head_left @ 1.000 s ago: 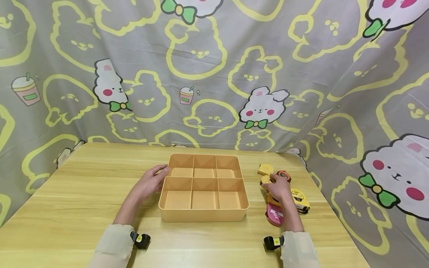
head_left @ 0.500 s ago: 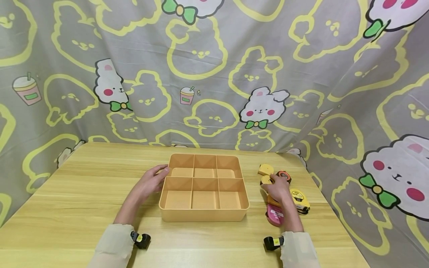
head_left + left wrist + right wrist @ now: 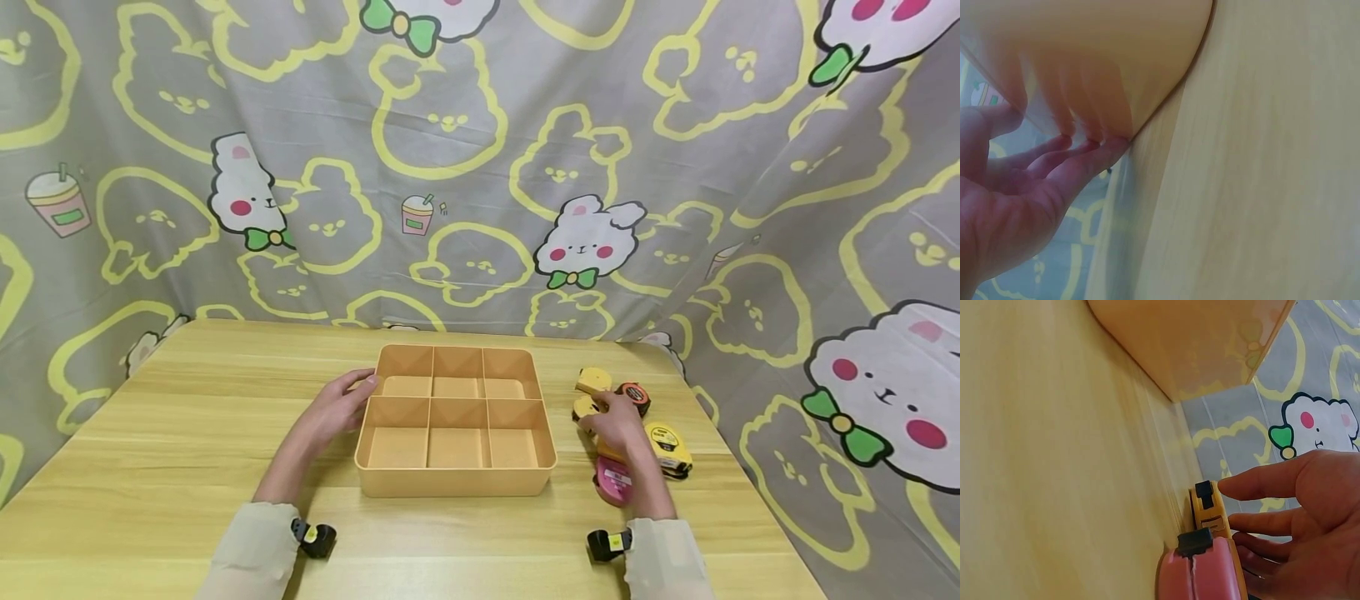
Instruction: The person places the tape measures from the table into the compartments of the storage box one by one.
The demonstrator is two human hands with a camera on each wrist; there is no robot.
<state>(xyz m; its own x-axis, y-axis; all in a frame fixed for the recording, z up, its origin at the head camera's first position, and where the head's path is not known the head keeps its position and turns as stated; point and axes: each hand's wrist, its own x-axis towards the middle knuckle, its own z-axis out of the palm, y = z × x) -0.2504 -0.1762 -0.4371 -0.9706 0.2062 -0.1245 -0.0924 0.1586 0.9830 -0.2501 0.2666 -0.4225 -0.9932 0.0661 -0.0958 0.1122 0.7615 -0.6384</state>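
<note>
The right hand (image 3: 618, 419) has its thumb and fingers clamped on a small yellow tape measure (image 3: 584, 409), which sits between the thumb on its near side and the fingers on its far side, low over the counter (image 3: 450, 550); whether it touches the wood cannot be told. Just beyond those fingers lies a second yellow tape measure (image 3: 594, 380), and close to their right is a red and black tape measure (image 3: 634, 398). On the near side of the right fingers, partly hidden under the hand, is an orange tape measure (image 3: 609, 450), with a pink tape measure (image 3: 613, 483) nearer still. A larger yellow and black tape measure (image 3: 667, 450) lies to the right of the right fingers and nearer the person. Well to the left of these fingers stands a tan box (image 3: 456, 482) with six compartments, in two rows of three. The left hand (image 3: 339, 408) touches the outer left wall of the box; its fingers are slightly apart, fairly straight, tips against the wall, with the thumb near the rim. Far beyond both hands' fingers hangs a grey curtain (image 3: 480, 108) printed with yellow outlines and white rabbits.
</note>
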